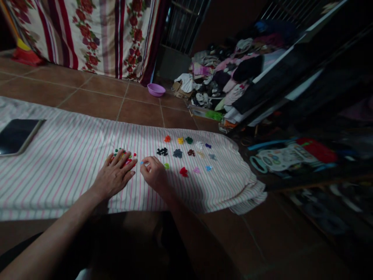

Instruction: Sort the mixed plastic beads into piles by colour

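Left hand (116,174) and right hand (154,171) work close together over the striped cloth (72,167). Palm down with fingers spread, the left one rests on a mixed heap (128,160) of small coloured pieces, gripping nothing that shows. Just to its right, the other hand is curled, its thumb and forefinger seemingly pinching a small blue piece (142,162); whether anything else sits inside the curl I cannot tell.

Right of the hands lie little single-colour piles in loose rows. Farthest are orange (167,139), yellow (180,140) and dark green (189,140); black (162,151), grey (177,153) and brown (191,153) lie in the middle; lime (166,166), red (183,171), pink (196,170) and light blue (209,168) are nearest.

Judging by this layout, the step in hand is picking pieces out by colour. Moving the blue one calls for a light, steady pinch and a reach that clears the nearby piles.

A dark-screened tablet (19,136) lies at the cloth's far left. Beyond, on the tiled floor (96,93), stands a purple basin (156,90), with heaped clothes (227,74) to its right.
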Demonstrator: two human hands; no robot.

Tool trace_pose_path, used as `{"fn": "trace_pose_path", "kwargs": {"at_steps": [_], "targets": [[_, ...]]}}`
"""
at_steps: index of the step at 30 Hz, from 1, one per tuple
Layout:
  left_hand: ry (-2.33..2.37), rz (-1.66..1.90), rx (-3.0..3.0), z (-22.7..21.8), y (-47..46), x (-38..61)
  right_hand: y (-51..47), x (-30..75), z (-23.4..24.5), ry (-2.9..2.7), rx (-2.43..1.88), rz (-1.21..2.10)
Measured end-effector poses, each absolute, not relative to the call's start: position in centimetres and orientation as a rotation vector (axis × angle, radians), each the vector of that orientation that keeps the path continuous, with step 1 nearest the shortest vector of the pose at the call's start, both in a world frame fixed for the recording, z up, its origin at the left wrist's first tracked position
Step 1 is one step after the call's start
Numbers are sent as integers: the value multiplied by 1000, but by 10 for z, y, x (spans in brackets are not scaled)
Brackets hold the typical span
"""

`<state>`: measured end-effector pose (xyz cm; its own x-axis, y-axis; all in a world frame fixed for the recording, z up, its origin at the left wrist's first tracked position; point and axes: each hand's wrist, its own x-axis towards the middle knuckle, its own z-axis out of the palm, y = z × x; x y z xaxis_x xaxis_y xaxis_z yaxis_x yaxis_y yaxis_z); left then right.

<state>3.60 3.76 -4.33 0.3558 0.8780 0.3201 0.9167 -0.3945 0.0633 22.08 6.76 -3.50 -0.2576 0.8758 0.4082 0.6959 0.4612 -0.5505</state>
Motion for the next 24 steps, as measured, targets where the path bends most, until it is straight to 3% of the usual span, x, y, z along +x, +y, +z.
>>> {"fn": "trace_pose_path", "kwargs": {"at_steps": [14,24], "targets": [[-1688,-480,-2445,-42,37,37,77,331,-15,-1650,-1542,86],[-1687,-530,-2464,-44,39,36,73,461,-48,-1467,-1821,-356]]}}
